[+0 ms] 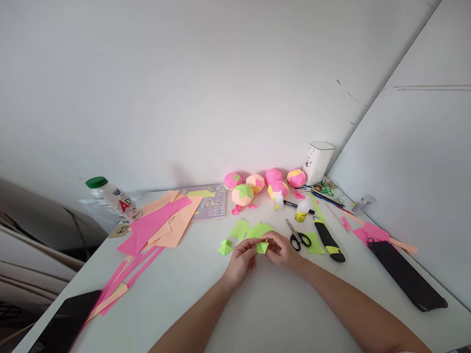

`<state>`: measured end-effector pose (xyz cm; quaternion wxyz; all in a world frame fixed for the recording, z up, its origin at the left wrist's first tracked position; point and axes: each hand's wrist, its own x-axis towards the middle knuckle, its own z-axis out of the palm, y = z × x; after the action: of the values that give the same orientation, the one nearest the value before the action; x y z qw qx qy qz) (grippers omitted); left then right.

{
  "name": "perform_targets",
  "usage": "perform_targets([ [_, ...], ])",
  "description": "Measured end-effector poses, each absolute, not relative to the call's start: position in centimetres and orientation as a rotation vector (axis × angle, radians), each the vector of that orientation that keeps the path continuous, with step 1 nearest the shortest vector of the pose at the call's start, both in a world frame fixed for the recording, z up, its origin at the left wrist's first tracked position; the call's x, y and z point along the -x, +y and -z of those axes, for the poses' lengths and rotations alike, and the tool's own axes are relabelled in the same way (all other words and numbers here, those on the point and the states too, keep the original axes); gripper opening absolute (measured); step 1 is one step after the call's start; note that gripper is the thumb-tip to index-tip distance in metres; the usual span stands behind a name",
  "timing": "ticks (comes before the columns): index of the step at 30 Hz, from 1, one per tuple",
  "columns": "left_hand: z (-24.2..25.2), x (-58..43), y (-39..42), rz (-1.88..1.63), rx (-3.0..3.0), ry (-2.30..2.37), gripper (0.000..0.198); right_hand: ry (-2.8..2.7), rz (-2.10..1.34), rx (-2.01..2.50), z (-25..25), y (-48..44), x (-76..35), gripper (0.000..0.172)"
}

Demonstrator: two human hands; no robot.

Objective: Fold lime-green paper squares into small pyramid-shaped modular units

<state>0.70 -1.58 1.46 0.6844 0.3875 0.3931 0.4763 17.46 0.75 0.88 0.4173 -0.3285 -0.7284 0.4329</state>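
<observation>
Between my two hands, above the white table, is a small folded piece of green paper (262,247). My left hand (240,257) pinches its left side, and my right hand (282,251) grips it from the right with closed fingers. Left of my left hand lies another folded green paper piece (225,247). Flat green sheets (240,229) rest just beyond my fingers. Black-handled scissors (299,237) lie partly open close to my right hand, beside a green paper square (315,243).
Several faceted paper balls (243,194) line the wall. Glue bottles (301,211), a box cutter (328,239) and a black phone-like case (407,274) stand or lie to the right. Pink and peach sheets (154,223), a white bottle (114,200) and a dark tablet-like slab (66,321) are left.
</observation>
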Motion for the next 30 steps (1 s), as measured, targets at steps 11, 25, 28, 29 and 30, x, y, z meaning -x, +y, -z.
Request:
perform_targets([
  [11,-1.25,-1.01,-1.53,-1.110,-0.921,0.934,0.034,-1.745,-1.356,0.951,-0.87,1.05,-17.72,0.022],
  [25,-1.40,-1.03,-1.84,-0.980,-1.066,0.993,0.031,-1.665,-1.478,0.926,-0.95,1.09,-17.86,0.023],
  [28,-1.46,-1.19,-1.93,-1.000,-1.088,0.993,0.031,-1.672,-1.496,0.950,-0.90,1.26,-18.02,0.024],
  [29,-1.43,-1.27,-1.95,-1.015,-1.086,0.994,0.031,-1.672,-1.496,0.951,-0.88,1.33,-18.07,0.024],
  [30,-1.40,-1.36,-1.98,-1.042,-1.068,0.995,0.032,-1.676,-1.492,0.950,-0.87,1.40,-18.10,0.025],
])
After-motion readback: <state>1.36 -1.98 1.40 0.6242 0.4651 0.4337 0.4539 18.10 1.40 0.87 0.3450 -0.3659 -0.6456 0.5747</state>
